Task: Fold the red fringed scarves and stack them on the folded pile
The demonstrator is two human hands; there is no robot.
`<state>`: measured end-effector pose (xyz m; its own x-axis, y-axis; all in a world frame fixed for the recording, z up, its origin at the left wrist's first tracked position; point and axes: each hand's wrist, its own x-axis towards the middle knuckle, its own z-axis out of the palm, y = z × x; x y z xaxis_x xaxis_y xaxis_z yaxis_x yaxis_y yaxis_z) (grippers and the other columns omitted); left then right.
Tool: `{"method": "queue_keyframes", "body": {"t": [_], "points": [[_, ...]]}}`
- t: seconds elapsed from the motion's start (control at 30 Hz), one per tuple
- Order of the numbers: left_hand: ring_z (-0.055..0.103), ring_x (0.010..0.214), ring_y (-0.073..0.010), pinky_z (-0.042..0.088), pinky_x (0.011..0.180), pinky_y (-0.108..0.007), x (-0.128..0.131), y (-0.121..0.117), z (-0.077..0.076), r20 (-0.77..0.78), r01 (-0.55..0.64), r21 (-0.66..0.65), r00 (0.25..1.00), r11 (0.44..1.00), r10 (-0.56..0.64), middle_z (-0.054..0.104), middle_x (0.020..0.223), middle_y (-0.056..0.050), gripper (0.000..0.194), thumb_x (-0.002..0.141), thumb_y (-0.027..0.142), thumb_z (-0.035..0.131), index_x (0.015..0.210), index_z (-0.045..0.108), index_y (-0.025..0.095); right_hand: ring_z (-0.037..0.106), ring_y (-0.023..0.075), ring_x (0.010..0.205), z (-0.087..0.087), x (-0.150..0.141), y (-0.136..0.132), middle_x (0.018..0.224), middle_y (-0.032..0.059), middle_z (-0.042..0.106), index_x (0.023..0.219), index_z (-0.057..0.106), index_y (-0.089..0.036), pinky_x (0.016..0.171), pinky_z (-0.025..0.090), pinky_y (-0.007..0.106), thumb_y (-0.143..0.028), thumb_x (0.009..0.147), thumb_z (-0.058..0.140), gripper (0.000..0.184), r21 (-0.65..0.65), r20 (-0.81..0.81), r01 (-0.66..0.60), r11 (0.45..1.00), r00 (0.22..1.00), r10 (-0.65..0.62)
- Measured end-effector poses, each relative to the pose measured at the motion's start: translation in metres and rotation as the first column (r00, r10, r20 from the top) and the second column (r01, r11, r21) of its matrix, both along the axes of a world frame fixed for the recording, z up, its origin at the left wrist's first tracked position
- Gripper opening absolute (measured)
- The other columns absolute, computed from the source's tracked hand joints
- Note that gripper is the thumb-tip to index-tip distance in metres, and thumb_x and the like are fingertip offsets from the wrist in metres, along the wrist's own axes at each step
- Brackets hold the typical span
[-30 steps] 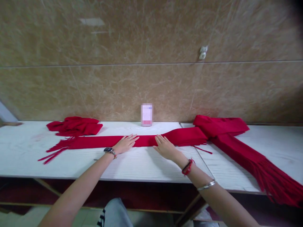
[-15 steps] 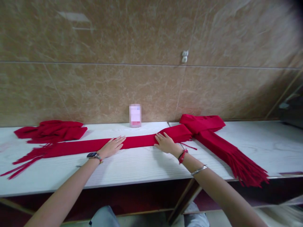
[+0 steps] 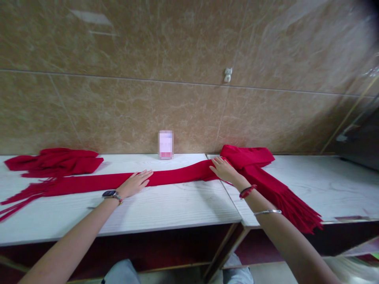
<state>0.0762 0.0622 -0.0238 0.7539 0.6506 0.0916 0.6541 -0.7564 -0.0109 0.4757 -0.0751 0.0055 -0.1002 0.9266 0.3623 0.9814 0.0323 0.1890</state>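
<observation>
A long red scarf lies stretched across the white tabletop, its fringe fanned out at the left end. My left hand rests flat on its middle stretch, fingers spread. Farther right, my right hand lies palm down where the scarf meets a stack of folded red scarves; its fingers are extended and part of the fabric is hidden beneath. The stack's fringe hangs over the front edge. Behind the left end sits a crumpled red scarf.
A phone-like upright object, blurred out, leans near the marbled wall. A small white cat-shaped hook is fixed to that wall. A seam splits the table, and a dark box-like object stands at far right.
My right hand has slid right along the scarf to the folded stack, while my left hand stays on the cloth. The view has turned to the right.
</observation>
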Motion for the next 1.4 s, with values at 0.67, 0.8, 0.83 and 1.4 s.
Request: {"method": "queue_keyframes", "body": {"t": [0.67,0.8,0.83,1.4], "points": [[0.058,0.087,-0.0178,0.041,0.076,-0.023,0.066,0.039,0.03,0.073,0.037,-0.234,0.997,0.972,-0.021,0.065,0.093,-0.004,0.029,0.079,0.033,0.05,0.1,0.063,0.017,0.063,0.0232,0.083,0.004,-0.177,0.031,0.09,0.0129,0.068,0.094,0.063,-0.011,0.068,0.049,0.029,-0.007,0.084,0.04,0.025,-0.243,-0.002,-0.34,0.908,0.937,0.35],[0.056,0.071,-0.0143,0.04,0.061,-0.02,0.074,0.047,0.028,0.076,0.003,-0.303,0.997,0.953,0.021,0.065,0.075,0.001,0.023,0.073,0.033,0.054,0.088,0.064,0.019,0.061,0.0229,0.088,-0.003,-0.175,0.036,0.097,0.0131,0.066,0.098,0.062,-0.012,0.071,0.049,0.029,-0.004,0.083,0.039,0.029,-0.238,0.01,-0.356,0.904,0.929,0.369],[0.056,0.069,-0.0137,0.039,0.06,-0.019,0.075,0.049,0.028,0.076,0.002,-0.324,0.997,0.946,0.024,0.064,0.073,0.001,0.021,0.073,0.033,0.054,0.084,0.064,0.018,0.061,0.0228,0.089,-0.005,-0.175,0.037,0.098,0.0129,0.066,0.1,0.061,-0.012,0.071,0.049,0.029,-0.005,0.083,0.038,0.029,-0.232,0.002,-0.354,0.906,0.931,0.364],[0.057,0.075,-0.0151,0.039,0.064,-0.021,0.08,0.044,0.025,0.113,-0.041,-0.38,0.99,0.924,0.09,0.066,0.084,-0.001,0.015,0.073,0.026,0.055,0.082,0.063,0.016,0.058,0.0171,0.087,-0.004,-0.169,0.049,0.093,0.0066,0.063,0.103,0.057,-0.017,0.074,0.044,0.027,-0.014,0.091,0.036,0.024,-0.195,0.031,-0.615,0.764,0.775,0.631]]}}
